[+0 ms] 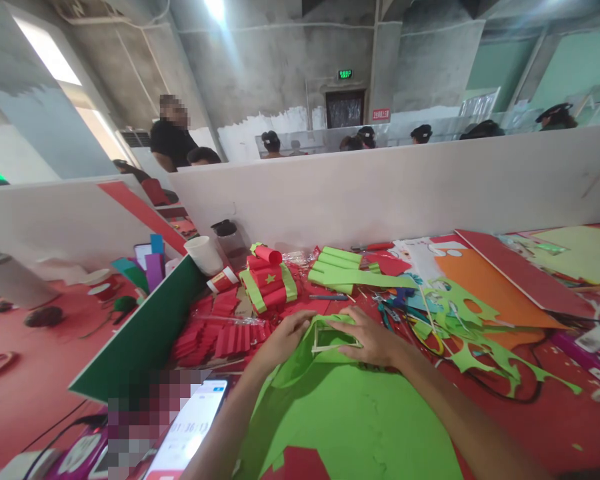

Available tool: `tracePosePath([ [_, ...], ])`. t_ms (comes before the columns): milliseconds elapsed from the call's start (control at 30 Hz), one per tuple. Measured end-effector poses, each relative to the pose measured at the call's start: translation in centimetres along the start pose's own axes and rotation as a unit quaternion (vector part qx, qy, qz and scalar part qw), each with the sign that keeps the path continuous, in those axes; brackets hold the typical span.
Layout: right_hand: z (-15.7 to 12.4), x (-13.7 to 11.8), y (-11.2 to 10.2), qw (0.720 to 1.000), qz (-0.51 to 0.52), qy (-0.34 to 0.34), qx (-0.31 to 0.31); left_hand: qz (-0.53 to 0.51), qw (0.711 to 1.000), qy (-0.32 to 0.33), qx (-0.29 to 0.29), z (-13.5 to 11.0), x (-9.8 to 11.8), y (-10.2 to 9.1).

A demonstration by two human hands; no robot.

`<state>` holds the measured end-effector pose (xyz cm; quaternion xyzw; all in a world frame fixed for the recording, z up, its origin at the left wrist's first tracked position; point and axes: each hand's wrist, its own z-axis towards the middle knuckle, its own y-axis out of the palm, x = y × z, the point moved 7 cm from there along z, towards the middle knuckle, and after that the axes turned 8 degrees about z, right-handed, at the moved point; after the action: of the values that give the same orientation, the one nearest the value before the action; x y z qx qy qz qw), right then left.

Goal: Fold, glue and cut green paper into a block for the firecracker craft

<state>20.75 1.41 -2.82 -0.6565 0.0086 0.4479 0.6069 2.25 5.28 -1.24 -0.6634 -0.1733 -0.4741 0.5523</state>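
Note:
A large green paper sheet [350, 413] lies in front of me on the red table. My left hand [286, 339] pinches the sheet's far left edge, fingers closed on it. My right hand [373, 337] rests on the sheet's far edge, fingers curled over a small white-edged rectangular frame [333, 339] lying on the green paper. Both forearms reach in from the bottom of the view.
A red and green paper lantern [267, 280], a white cup [203, 255], stacked green strips [340, 268], folded red paper [220, 333], green offcuts [475, 333], an orange sheet [485, 287], a dark green board [145, 333] and a phone [190, 433] surround me. White partition [405, 187] behind; people beyond it.

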Motion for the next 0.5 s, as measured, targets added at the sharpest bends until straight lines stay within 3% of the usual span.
tracePosePath([
  [100, -0.1, 0.0, 0.0, 1.000, 0.003, 0.004, -0.003, 0.010, 0.996, -0.093, -0.001, -2.5, -0.5, -1.2],
  [167, -0.1, 0.1, 0.0, 1.000, 0.002, 0.000, -0.001, 0.016, 0.993, -0.116, -0.029, -4.3, -0.3, -1.5],
  [233, -0.1, 0.1, 0.0, 1.000, 0.001, -0.004, -0.001, 0.054, 0.992, -0.107, -0.045, -5.8, 0.2, -1.8],
  [367, -0.1, 0.1, 0.0, 1.000, 0.007, -0.002, -0.008, 0.211, 0.977, -0.035, -0.012, -8.5, 0.9, -2.4],
  [433, -0.1, 0.2, 0.0, 1.000, 0.007, -0.001, -0.006, 0.283, 0.958, 0.018, -0.039, -9.5, 1.0, -1.4],
  [500, -0.1, 0.1, 0.0, 1.000, 0.008, -0.004, -0.003, 0.353, 0.934, 0.029, -0.039, -9.9, 0.6, -0.6],
])
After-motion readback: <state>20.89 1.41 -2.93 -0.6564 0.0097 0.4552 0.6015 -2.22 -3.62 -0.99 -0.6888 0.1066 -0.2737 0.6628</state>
